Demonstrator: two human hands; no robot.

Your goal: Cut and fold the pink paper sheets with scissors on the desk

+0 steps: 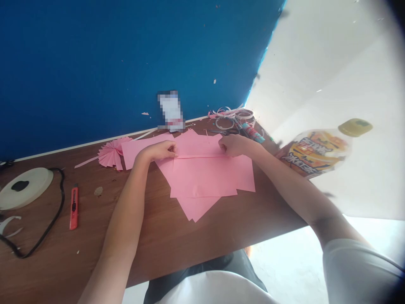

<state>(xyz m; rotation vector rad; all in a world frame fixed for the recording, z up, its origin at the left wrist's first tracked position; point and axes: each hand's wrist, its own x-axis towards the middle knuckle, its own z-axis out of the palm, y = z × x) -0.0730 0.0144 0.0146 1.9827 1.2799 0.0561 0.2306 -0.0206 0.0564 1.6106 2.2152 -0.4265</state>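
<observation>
Head view showed the left hand point(163, 150) nearly closed, thumb and fingertips together on the left end of a narrow folded strip point(202, 156) that crossed the top pink sheet point(205, 177). The right hand point(232, 145) had its fingers curled in at the strip's other end; whether it pinched the paper or only pressed on it, I could not tell.

The sheet lay flat on the bench point(158, 249), directly between and below both hands, its wider part reaching toward the person. It looked very light and thin, soft enough to crease under slight pressure, stiffer along the fold, and liable to tear or wrinkle if pulled. A gentle pinch at both ends of the strip seemed the best hold, since the loose layers could slide over one another.

More pink sheets point(196, 211) fanned out beneath it at odd angles. Farther off, a pleated paper fan point(110, 154) lay beyond the left forearm, a red cutter point(74, 209) to its left, and scissors point(228, 132) just behind the right hand.
</observation>
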